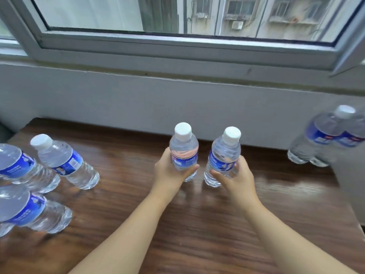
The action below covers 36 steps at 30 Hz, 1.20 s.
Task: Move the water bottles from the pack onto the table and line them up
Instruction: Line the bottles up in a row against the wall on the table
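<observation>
Two clear water bottles with white caps and blue labels stand side by side in the middle of the wooden table [197, 224]. My left hand [169, 173] grips the left bottle [183, 147] around its label. My right hand [235, 177] grips the right bottle [225, 151] the same way. Both bottles are upright with their bases on or just above the table. Three more bottles stand at the left: one [65, 161] nearer the middle, and two [19, 167] [29, 212] at the frame's edge. Two bottles [324, 137] stand close together at the far right.
A grey wall [177, 99] runs along the table's far edge, with a window frame [177, 46] above it. The table's right edge lies near the right bottles. Bare wood shows in front of my hands and between the bottle groups.
</observation>
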Available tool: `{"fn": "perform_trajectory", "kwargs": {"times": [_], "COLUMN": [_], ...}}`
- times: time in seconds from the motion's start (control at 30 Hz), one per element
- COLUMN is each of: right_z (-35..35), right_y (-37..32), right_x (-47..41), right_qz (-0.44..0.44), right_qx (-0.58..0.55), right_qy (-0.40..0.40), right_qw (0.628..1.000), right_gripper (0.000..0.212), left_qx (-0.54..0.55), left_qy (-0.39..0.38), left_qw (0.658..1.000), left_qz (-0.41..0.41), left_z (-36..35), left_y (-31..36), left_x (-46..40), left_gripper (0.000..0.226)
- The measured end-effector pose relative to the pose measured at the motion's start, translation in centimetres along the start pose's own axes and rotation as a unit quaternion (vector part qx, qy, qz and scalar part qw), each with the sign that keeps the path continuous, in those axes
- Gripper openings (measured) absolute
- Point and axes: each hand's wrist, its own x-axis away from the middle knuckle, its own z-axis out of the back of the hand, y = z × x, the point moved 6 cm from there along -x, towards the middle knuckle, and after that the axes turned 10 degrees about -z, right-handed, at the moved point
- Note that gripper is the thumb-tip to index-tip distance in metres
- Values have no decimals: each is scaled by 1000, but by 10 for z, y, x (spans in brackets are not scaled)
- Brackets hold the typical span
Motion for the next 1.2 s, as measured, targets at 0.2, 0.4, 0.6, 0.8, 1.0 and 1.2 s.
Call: {"fn": "perform_trajectory", "kwargs": {"times": [0.2, 0.4, 0.6, 0.8, 1.0, 1.2], "right_z": [91, 149, 166, 165, 160, 157], "right_y": [17, 34, 46, 47, 40, 37], "right_x": [-43, -76, -96, -113, -121, -124], "right_qz": [-30, -42, -47, -40, -21, -8], "right_qx": [-7, -9, -18, -28, -5, 2], "right_qy": [99, 139, 139, 132, 135, 121], "right_qw": [995, 989, 989, 990, 991, 993], "right_gripper": [52, 57, 56, 60, 58, 61], "left_qx": [34, 56, 58, 14, -9, -32], "left_qy": [-31, -41, -39, -26, -19, -24], "left_qw": [999, 998, 998, 998, 998, 997], "left_qz": [-7, -10, -9, -57, -67, -60], "left_z": [-92, -162, -207, -224, -232, -235], "left_y": [26, 39, 42, 45, 48, 45], "left_x": [-32, -51, -63, -72, -79, -82], "left_gripper": [47, 45, 42, 43, 42, 54]}}
